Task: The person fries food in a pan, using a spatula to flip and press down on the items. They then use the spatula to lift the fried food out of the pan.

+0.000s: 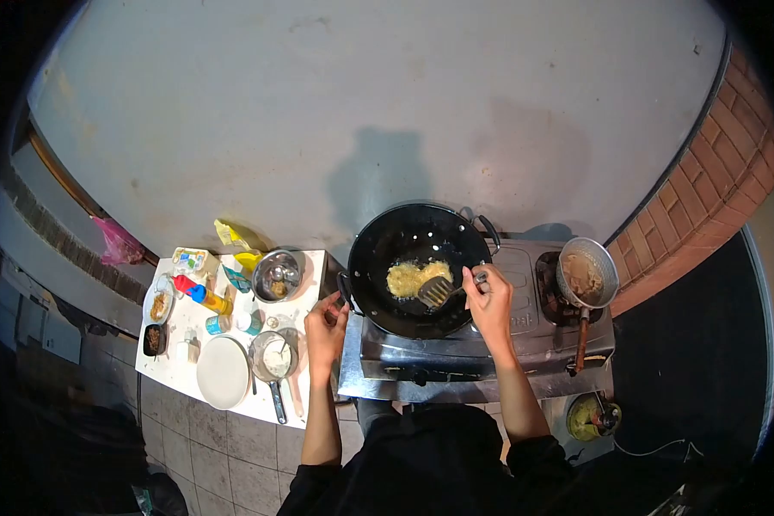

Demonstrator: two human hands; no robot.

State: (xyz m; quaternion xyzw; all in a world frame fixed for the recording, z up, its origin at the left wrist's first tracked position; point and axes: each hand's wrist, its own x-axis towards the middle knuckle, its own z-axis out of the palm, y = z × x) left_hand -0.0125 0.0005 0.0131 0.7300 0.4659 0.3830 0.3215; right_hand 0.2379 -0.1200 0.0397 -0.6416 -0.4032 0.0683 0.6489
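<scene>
Right hand [490, 301] is closed around the spatula [437, 291] handle, blade down in the wok [378, 249] at the near-right edge of the yellow patty [408, 277], which lies mid-wok. Left hand [327, 331] is curled on the wok's left handle, bracing it. My read: hold that brace firm and slide the blade flat and fully under the patty before any lift, or it tears. The saucepan [586, 273] right of the wok is well apart.

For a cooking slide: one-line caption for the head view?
Right hand holds a slotted spatula against yellow food in a black wok; left hand at its handle.
</scene>
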